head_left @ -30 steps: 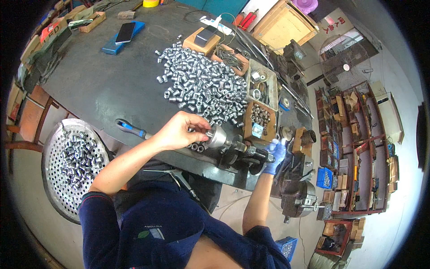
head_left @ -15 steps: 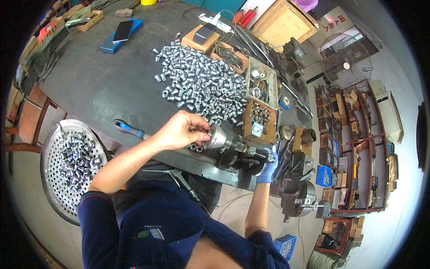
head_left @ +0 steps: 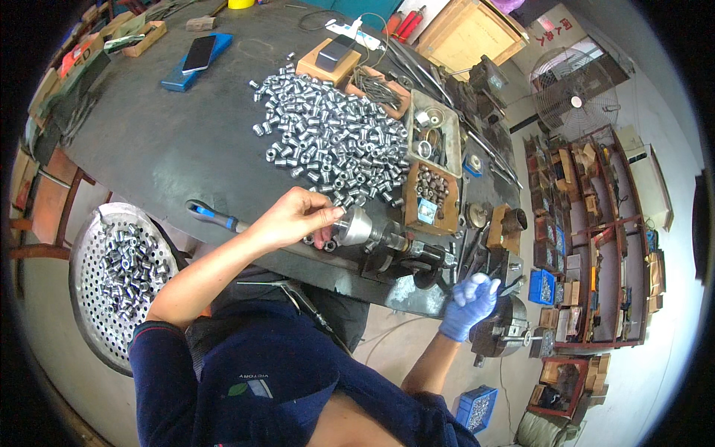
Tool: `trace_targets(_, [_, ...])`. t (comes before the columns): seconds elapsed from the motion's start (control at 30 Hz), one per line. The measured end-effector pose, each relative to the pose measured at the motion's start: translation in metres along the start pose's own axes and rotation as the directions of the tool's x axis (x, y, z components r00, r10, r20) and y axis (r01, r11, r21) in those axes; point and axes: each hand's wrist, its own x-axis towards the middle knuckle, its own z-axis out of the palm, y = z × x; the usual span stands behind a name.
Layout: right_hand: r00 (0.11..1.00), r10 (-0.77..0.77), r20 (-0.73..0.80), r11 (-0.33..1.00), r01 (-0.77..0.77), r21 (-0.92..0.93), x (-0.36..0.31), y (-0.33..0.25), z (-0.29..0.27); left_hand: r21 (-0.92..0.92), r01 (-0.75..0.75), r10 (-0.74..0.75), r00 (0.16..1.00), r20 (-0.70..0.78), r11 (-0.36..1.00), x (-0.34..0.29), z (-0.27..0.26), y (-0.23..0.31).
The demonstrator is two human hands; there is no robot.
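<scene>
My bare left hand (head_left: 302, 217) is closed at the mouth of a shiny conical metal chuck (head_left: 356, 226). Its thumb and fingers pinch together there and hide whatever small part is between them. Behind the chuck runs a dark spindle fixture (head_left: 402, 249), mounted at the bench's near edge. My right hand (head_left: 469, 304), in a pale blue glove, hovers off the fixture's right end with fingers curled in and nothing visible in them. A few metal fittings (head_left: 328, 245) lie just under my left fingers. Beyond spreads a big pile of the same fittings (head_left: 335, 141).
A perforated metal tray (head_left: 88, 287) with more fittings stands at the left. A blue-handled tool (head_left: 211, 214) lies on the bench (head_left: 156, 149). Open boxes of parts (head_left: 432, 201) are behind the fixture. A bench vise (head_left: 500, 331) stands at the right, beside my glove.
My right hand has let go of the fixture's right end and moved right and nearer to me, its fingers curling. The left hand stays at the chuck, shifted slightly.
</scene>
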Motion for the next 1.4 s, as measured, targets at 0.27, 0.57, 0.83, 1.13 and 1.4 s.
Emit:
trace_targets(0.27, [0.889, 0.143, -0.435, 0.979, -0.192, -0.069, 0.04, 0.078, -0.053, -0.13, -0.036, 0.033, 0.999, -0.024, 0.991, 0.0, 0.006, 0.009])
trace_targets(0.57, [0.995, -0.063, -0.071, 0.998, 0.061, -0.032, 0.078, 0.022, 0.017, 0.136, 0.01, 0.022, 0.972, -0.233, 0.991, -0.055, -0.044, 0.016])
trace_targets(0.83, [0.995, -0.09, 0.04, 0.996, 0.089, 0.024, -0.009, 0.004, -0.003, 0.393, 0.523, 0.006, 0.595, -0.804, 0.756, -0.235, -0.127, -0.018])
trace_targets(1.13, [0.9, 0.022, -0.436, 0.969, -0.126, -0.211, 0.026, 0.079, -0.042, 0.814, 0.441, 0.265, 0.791, -0.552, 0.379, -0.113, -0.083, -0.011])
trace_targets(1.4, [0.954, 0.063, -0.294, 0.986, -0.105, -0.128, 0.028, 0.08, -0.056, 0.844, 0.227, 0.043, 0.958, -0.282, 0.487, 0.04, -0.042, -0.063])
